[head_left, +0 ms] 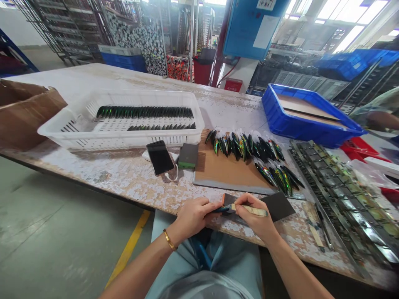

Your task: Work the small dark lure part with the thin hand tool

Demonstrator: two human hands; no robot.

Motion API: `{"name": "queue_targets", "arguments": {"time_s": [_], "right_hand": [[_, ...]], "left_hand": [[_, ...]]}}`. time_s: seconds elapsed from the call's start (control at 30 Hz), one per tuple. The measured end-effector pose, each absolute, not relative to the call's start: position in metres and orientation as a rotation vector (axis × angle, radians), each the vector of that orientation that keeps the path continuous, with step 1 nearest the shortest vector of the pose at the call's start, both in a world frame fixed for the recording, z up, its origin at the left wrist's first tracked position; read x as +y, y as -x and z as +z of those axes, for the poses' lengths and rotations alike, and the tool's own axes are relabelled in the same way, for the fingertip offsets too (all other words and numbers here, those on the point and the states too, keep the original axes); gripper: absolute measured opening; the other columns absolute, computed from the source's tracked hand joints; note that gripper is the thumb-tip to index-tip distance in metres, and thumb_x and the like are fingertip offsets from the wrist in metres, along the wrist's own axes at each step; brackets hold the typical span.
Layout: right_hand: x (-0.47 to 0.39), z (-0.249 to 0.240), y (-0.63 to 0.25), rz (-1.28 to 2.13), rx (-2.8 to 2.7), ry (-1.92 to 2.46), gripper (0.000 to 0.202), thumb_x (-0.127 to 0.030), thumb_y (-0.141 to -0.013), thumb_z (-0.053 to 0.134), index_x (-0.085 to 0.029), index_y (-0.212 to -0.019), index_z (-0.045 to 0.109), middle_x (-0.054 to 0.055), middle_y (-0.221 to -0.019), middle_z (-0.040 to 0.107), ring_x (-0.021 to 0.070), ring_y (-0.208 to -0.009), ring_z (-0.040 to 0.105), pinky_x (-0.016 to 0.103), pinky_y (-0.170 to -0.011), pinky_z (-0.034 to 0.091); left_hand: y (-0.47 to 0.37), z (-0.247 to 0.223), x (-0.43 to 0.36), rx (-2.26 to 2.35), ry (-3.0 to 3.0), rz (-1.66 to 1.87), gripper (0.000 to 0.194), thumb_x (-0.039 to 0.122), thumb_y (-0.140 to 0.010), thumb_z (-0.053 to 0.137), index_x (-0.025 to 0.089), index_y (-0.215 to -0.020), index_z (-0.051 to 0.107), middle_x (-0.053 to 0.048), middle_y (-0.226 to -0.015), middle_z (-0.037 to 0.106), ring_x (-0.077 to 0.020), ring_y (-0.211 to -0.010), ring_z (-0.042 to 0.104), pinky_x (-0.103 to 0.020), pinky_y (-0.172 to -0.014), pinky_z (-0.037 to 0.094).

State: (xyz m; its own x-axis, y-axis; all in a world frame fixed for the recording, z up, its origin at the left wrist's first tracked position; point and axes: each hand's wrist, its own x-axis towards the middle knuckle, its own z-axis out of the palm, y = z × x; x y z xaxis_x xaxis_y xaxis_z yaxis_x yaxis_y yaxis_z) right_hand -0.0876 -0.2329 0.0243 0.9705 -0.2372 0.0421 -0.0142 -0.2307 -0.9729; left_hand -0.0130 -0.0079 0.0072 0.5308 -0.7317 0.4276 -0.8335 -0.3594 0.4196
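Near the table's front edge, my left hand [193,216] pinches a dark, blue-green fishing lure [222,209] between thumb and fingers. My right hand [258,220] grips a small tool with a pale, wrapped handle [258,211]. Its flat metal tip meets the lure, or lies very close to it; the exact kind of tool is unclear. Under and beside the hands lie dark grey flat pieces [278,206], one with an orange edge. Beyond them, several shiny green-black lures [240,145] rest in rows on a cardboard sheet [224,172].
A white plastic basket [124,139] holds rows of dark lures. A phone [160,158] and a dark green-edged block [188,155] sit before it. To the right are metal racks [339,187], a blue crate [280,120] and loose tools [324,226]. A cardboard box [28,116] stands left.
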Motion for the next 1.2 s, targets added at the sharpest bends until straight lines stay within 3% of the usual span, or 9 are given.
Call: {"name": "queue_targets", "arguments": {"time_s": [0.33, 0.43, 0.53, 0.67, 0.73, 0.87, 0.97, 1.07, 1.2], "right_hand": [[-0.233, 0.023, 0.087, -0.213, 0.213, 1.715, 0.018, -0.035, -0.078, 0.073, -0.018, -0.075, 0.067, 0.0, -0.064, 0.065, 0.0135, -0.057, 0.059, 0.023, -0.053, 0.041], [-0.231, 0.022, 0.091, -0.278, 0.199, 1.648, 0.017, -0.037, -0.088, 0.07, -0.021, -0.087, 0.069, 0.001, -0.073, 0.072, 0.0165, -0.065, 0.069, 0.024, -0.056, 0.047], [-0.224, 0.026, 0.099, -0.486, -0.03, 1.824, 0.02, -0.036, -0.103, 0.057, -0.027, -0.116, 0.069, 0.003, -0.103, 0.079, 0.0207, -0.096, 0.075, 0.034, -0.086, 0.054], [-0.221, 0.032, 0.107, -0.617, -0.591, 2.317, 0.038, -0.039, -0.11, 0.042, -0.028, -0.144, 0.055, 0.006, -0.128, 0.073, 0.0254, -0.126, 0.064, 0.047, -0.116, 0.028], [-0.227, 0.034, 0.108, -0.656, -0.665, 2.444, 0.041, -0.041, -0.11, 0.04, -0.025, -0.147, 0.051, 0.007, -0.123, 0.074, 0.0258, -0.12, 0.066, 0.048, -0.117, 0.024], [-0.241, 0.04, 0.106, -0.922, -0.408, 2.467, 0.034, -0.029, -0.108, 0.045, -0.025, -0.14, 0.055, 0.006, -0.103, 0.076, 0.0228, -0.098, 0.07, 0.049, -0.112, 0.032], [-0.238, 0.04, 0.106, -0.832, -0.46, 2.414, 0.032, -0.027, -0.108, 0.042, -0.024, -0.137, 0.055, 0.008, -0.119, 0.073, 0.0239, -0.117, 0.066, 0.046, -0.111, 0.035], [-0.237, 0.034, 0.108, -0.66, -0.628, 2.452, 0.032, -0.029, -0.108, 0.045, -0.022, -0.138, 0.054, 0.008, -0.126, 0.072, 0.0246, -0.125, 0.062, 0.044, -0.114, 0.032], [-0.247, 0.03, 0.114, -0.808, -0.234, 2.359, 0.024, -0.026, -0.106, 0.048, -0.025, -0.129, 0.058, 0.005, -0.112, 0.076, 0.0226, -0.106, 0.069, 0.043, -0.105, 0.038]], "left_hand": [[0.014, 0.005, -0.008, -1.253, -2.2, 0.234, 0.031, 0.028, -0.095, 0.075, 0.029, -0.126, 0.068, 0.001, -0.079, 0.058, -0.0182, -0.067, 0.053, -0.031, -0.057, 0.027], [0.014, 0.005, -0.007, -1.256, -2.211, 0.206, 0.029, 0.031, -0.099, 0.07, 0.028, -0.127, 0.067, 0.0, -0.082, 0.059, -0.019, -0.069, 0.055, -0.031, -0.058, 0.029], [0.013, 0.005, -0.006, -1.275, -2.202, 0.216, 0.03, 0.036, -0.103, 0.063, 0.03, -0.133, 0.064, -0.001, -0.083, 0.059, -0.0189, -0.069, 0.056, -0.03, -0.058, 0.03], [0.015, 0.005, -0.006, -1.288, -2.243, 0.268, 0.026, 0.032, -0.102, 0.066, 0.029, -0.127, 0.067, 0.0, -0.08, 0.058, -0.0188, -0.069, 0.056, -0.03, -0.058, 0.031], [0.017, 0.005, -0.007, -1.304, -2.262, 0.27, 0.029, 0.029, -0.098, 0.071, 0.028, -0.127, 0.066, 0.0, -0.082, 0.059, -0.0193, -0.071, 0.057, -0.03, -0.059, 0.033], [0.021, 0.007, -0.009, -1.329, -2.255, 0.308, 0.047, 0.02, -0.088, 0.082, 0.027, -0.131, 0.064, 0.0, -0.088, 0.062, -0.0205, -0.074, 0.059, -0.031, -0.062, 0.038], [0.022, 0.011, -0.009, -1.329, -2.279, 0.311, 0.052, 0.013, -0.082, 0.085, 0.026, -0.129, 0.065, 0.0, -0.087, 0.063, -0.0208, -0.073, 0.06, -0.031, -0.061, 0.039], [0.024, 0.013, -0.01, -1.301, -2.304, 0.306, 0.045, 0.015, -0.085, 0.083, 0.025, -0.125, 0.066, 0.0, -0.086, 0.064, -0.0209, -0.073, 0.062, -0.031, -0.06, 0.039], [0.026, 0.011, -0.01, -1.247, -2.298, 0.327, 0.03, 0.027, -0.093, 0.077, 0.025, -0.122, 0.068, 0.0, -0.086, 0.066, -0.0215, -0.073, 0.064, -0.031, -0.06, 0.042]]}}
